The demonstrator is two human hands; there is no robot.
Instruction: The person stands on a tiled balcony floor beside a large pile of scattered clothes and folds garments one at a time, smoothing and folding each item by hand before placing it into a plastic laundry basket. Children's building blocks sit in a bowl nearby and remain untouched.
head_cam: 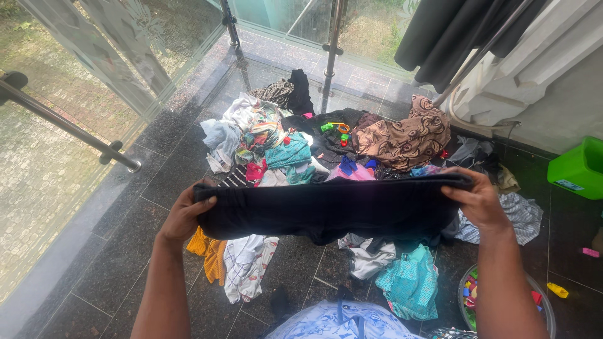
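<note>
I hold a dark navy garment (326, 210) stretched flat between both hands, above a heap of clothes on the floor. My left hand (185, 213) grips its left end, fingers curled over the top edge. My right hand (480, 201) pinches the right end. Behind the garment lies a mixed pile of laundry (282, 147): a brown patterned cloth (405, 138), teal pieces, white and striped items. Below it lie an orange cloth (210, 254), a white checked cloth (248, 267) and a teal patterned garment (411, 282).
Glass panels with a steel handrail (69, 125) bound the left and far sides. A green plastic tub (578, 168) sits at right. A round bowl of coloured clothes pegs (540, 301) stands at lower right, with loose pegs nearby. Dark clothes hang at upper right (452, 31).
</note>
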